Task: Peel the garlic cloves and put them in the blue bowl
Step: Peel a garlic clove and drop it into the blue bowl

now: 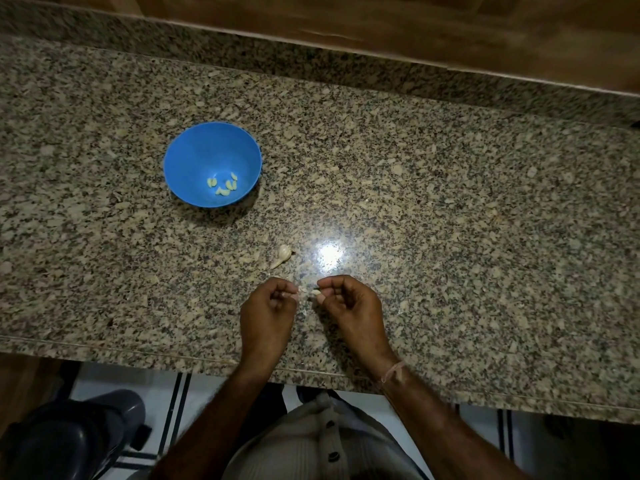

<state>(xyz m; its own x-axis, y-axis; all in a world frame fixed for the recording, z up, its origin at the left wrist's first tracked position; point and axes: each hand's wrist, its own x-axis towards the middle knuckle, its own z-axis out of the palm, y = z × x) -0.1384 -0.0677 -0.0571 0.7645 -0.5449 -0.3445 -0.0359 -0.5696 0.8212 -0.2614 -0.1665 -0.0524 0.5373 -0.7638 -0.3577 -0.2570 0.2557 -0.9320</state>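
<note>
a speckled brown-and-grey granite bench (450,202) runs across the view, with a wooden panel (346,15) behind its far edge. a round blue plastic bowl (207,147) stands on the bench to the far left of the hands, and a few peeled yellowish garlic cloves (223,185) lie together on its bottom. between the bowl and the hands, an unpeeled white garlic piece with a papery tail (283,254) lies on the bench, just left of a bright glare of light (330,254).

both hands are over the near part of the bench, knuckles up, close together but apart. the right hand (349,306) has its fingers curled and pinches a small pale garlic clove (315,292) at its fingertips. the left hand (268,306) is curled too, thumb against forefinger, its tips just beside a thin scrap of garlic skin (303,289); whether it grips that scrap cannot be told. a thin pinkish thread band (393,370) circles the right wrist. a few pale flakes lie on the bench under the hands.
</note>
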